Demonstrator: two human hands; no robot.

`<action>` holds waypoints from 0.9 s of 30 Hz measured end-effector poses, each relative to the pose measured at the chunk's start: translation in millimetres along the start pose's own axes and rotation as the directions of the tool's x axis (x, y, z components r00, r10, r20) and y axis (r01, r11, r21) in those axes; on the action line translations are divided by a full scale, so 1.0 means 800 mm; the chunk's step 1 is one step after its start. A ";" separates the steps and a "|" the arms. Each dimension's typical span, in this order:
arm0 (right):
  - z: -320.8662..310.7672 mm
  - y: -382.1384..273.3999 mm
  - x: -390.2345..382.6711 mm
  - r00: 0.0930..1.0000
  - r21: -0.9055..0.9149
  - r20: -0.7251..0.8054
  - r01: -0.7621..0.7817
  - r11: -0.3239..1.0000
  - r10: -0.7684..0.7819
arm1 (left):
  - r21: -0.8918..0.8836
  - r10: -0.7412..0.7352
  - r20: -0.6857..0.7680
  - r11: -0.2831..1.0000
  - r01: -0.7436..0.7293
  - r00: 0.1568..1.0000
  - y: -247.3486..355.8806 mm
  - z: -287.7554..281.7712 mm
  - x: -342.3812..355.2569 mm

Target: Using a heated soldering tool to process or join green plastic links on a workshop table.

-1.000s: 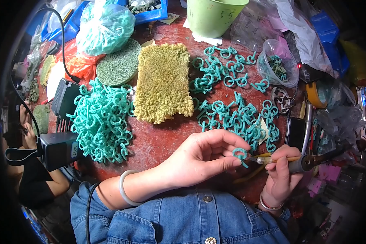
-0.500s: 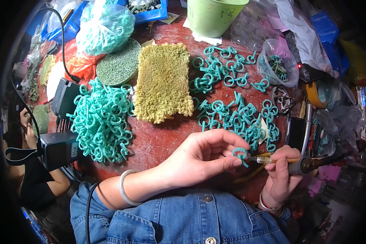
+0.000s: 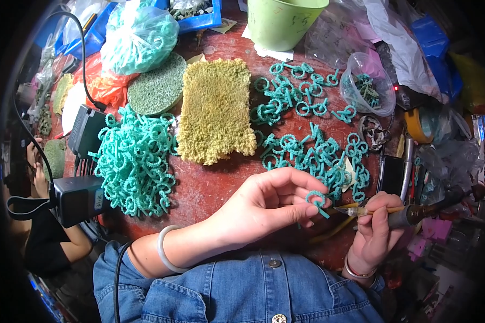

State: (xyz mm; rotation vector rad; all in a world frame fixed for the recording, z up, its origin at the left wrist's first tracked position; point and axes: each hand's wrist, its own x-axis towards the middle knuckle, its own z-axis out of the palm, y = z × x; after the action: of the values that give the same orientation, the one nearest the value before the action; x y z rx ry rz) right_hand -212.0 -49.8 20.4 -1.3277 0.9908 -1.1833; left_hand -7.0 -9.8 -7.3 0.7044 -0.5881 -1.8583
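My left hand (image 3: 277, 202) pinches a small teal beaded ring with a short stem (image 3: 316, 201) between thumb and fingertips. Held like a pen in my right hand (image 3: 376, 231) is a thin pointed tool with a yellowish wooden handle (image 3: 364, 211). Its fine tip points at the ring and sits close to its right side; whether they touch I cannot tell. Beyond my hands lies a loose group of similar teal rings (image 3: 328, 161), with another group (image 3: 291, 91) behind it. A large heap of teal rings (image 3: 134, 161) stands to the left.
A yellow-green spongy block (image 3: 216, 110) lies mid-table beside a round green pad (image 3: 157, 83). A green bucket (image 3: 283, 24) and a clear tub (image 3: 385, 102) stand at the back. At left are black adapters (image 3: 78, 199) with cables, and another person's arm (image 3: 76, 242).
My right hand has shifted slightly to the right, drawing the tool's tip a little away from the ring. The ring has tilted and moved slightly left and up in my left fingers.
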 end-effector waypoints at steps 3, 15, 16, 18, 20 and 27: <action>0.005 -0.001 -0.003 0.997 -0.114 -0.009 0.075 0.991 -0.076 | -0.029 -0.002 -0.002 1.000 0.002 1.000 0.000 -0.001 0.001; 0.003 0.001 -0.006 0.985 -0.211 0.116 0.150 0.966 -0.127 | -0.024 0.022 0.001 0.999 -0.022 1.000 -0.002 -0.002 0.001; 0.005 0.001 -0.006 0.985 -0.210 0.116 0.149 0.966 -0.127 | -0.021 0.022 -0.004 1.000 -0.022 1.000 -0.003 -0.002 0.001; 0.008 0.000 -0.006 0.988 -0.198 0.099 0.140 0.970 -0.122 | -0.011 0.028 -0.010 1.000 -0.029 1.000 -0.004 -0.002 0.001; 0.007 0.001 -0.005 0.982 -0.225 0.119 0.168 0.960 -0.144 | -0.002 0.035 -0.014 0.999 -0.035 0.999 -0.004 -0.002 0.001; 0.005 0.001 -0.006 0.972 -0.299 0.145 0.221 0.928 -0.185 | -0.045 0.026 -0.016 0.999 -0.027 1.000 -0.003 -0.001 0.001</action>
State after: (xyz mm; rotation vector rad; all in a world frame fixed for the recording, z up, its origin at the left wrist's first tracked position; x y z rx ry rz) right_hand -208.8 -44.8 19.4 -1.7674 1.0044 -1.1189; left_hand -8.2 -9.8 -9.9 0.6772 -0.5419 -1.8348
